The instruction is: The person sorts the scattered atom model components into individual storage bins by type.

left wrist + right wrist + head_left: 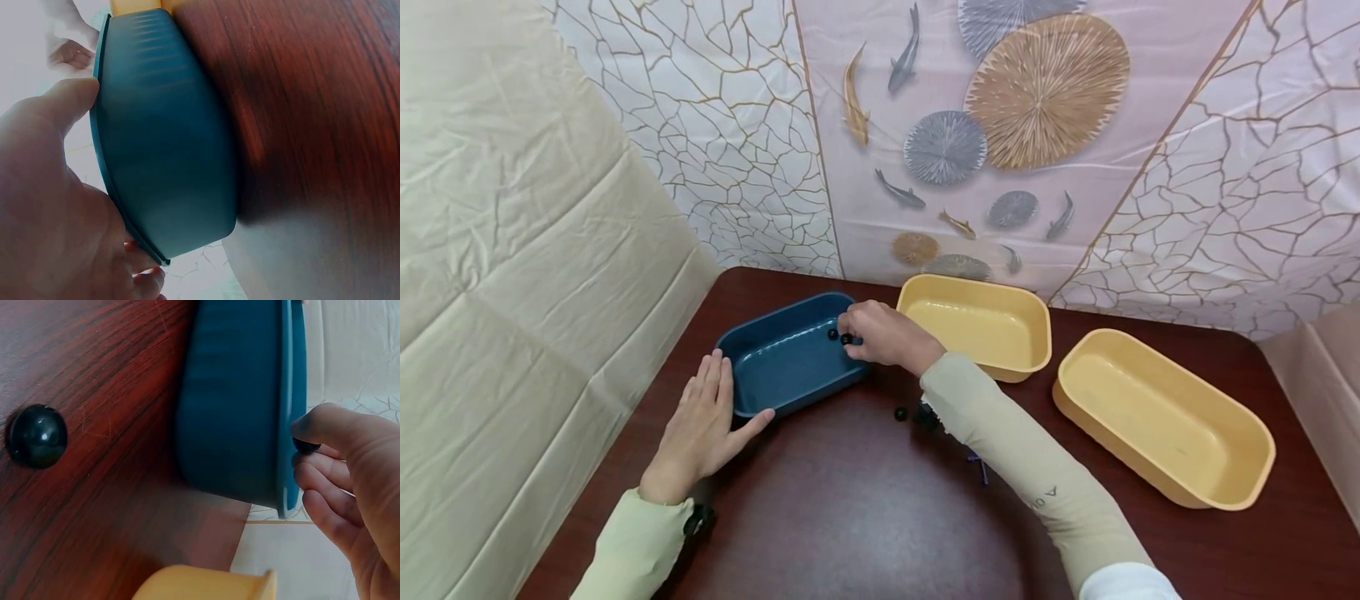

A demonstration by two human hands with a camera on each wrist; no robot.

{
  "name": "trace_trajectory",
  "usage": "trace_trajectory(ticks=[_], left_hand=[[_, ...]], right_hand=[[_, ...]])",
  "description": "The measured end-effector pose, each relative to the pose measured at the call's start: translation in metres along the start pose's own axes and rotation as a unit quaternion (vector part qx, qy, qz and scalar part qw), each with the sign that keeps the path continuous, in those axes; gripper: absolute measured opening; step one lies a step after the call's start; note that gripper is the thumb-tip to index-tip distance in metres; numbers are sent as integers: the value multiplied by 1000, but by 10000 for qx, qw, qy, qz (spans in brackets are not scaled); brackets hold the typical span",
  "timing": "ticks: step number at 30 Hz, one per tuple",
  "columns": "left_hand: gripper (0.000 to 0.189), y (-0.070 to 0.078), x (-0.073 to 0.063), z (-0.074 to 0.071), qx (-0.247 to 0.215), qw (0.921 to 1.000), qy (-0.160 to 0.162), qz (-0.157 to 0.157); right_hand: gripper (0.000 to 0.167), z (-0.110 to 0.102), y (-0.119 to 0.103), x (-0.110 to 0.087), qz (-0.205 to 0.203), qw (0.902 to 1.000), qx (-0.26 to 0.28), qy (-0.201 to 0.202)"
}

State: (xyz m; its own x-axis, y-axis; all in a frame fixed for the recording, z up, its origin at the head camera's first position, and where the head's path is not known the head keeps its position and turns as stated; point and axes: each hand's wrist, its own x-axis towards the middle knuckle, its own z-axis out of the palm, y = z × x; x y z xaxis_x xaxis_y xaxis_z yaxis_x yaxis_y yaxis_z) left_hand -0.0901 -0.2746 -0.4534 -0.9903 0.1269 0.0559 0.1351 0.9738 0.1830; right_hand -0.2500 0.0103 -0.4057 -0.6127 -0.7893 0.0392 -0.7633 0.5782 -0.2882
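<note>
A blue basin [790,358] stands at the left of the table. My left hand [698,417] rests on its left end, fingers straight along the rim and thumb at the near side. Over the basin's right end, my right hand [883,335] pinches a small shiny black ball [306,445] between thumb and fingers. Another small black piece [832,334] shows beside those fingertips; I cannot tell whether it is held. On the table, right of the basin, lies a similar black ball [37,436].
Two yellow basins stand to the right, one at the back [973,321] and one further right [1165,417]. Small dark blue pieces [979,468] lie by the right forearm, partly hidden. Patterned cloth [880,225] hangs behind the dark wooden table [850,517].
</note>
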Motion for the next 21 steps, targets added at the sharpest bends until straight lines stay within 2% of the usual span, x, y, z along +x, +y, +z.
trace_trajectory(ticks=[7, 21], left_hand=[[109, -1, 1, 1, 24, 9998, -149, -97], [109, 0, 2, 1, -19, 9998, -154, -128]], right_hand=[[26, 15, 5, 13, 27, 9999, 115, -12], [26, 37, 7, 30, -89, 9998, 77, -133]])
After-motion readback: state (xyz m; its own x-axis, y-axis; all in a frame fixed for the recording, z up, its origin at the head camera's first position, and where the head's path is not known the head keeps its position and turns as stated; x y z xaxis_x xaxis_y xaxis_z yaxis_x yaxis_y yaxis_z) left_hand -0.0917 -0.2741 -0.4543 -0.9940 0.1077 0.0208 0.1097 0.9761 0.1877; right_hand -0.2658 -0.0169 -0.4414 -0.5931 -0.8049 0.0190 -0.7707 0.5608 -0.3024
